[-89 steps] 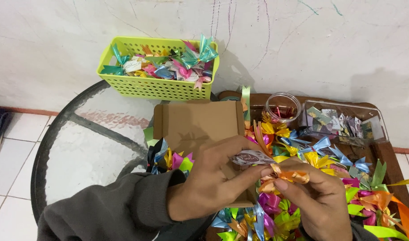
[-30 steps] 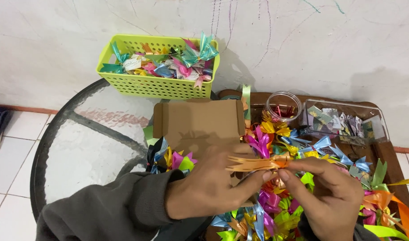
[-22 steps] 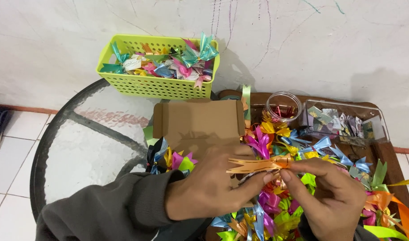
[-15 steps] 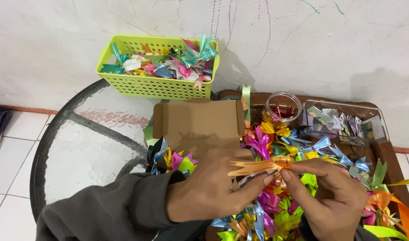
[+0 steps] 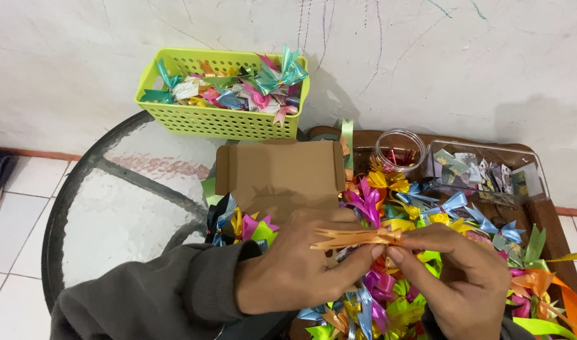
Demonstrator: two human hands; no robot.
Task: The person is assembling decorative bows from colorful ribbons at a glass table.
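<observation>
Both of my hands pinch one orange ribbon bow (image 5: 354, 237) over a heap of coloured ribbon bows (image 5: 420, 208). My left hand (image 5: 298, 267), in a dark grey sleeve, grips it from below and behind with thumb and fingers. My right hand (image 5: 455, 277) holds the bow's knotted right end between thumb and forefinger. The bow's orange strands stick out to the left, level with the table.
An open brown cardboard box (image 5: 279, 173) lies behind my hands. A lime-green plastic basket (image 5: 219, 123) full of bows stands by the white wall on a round glass table (image 5: 112, 208). A small clear jar (image 5: 398, 151) and a clear plastic tray (image 5: 490, 173) sit on a wooden surface at right.
Three seconds ago my hands held a pale bow with an orange bow lower down; now the orange bow is stretched flat between both hands. Little has shifted in the last second.
</observation>
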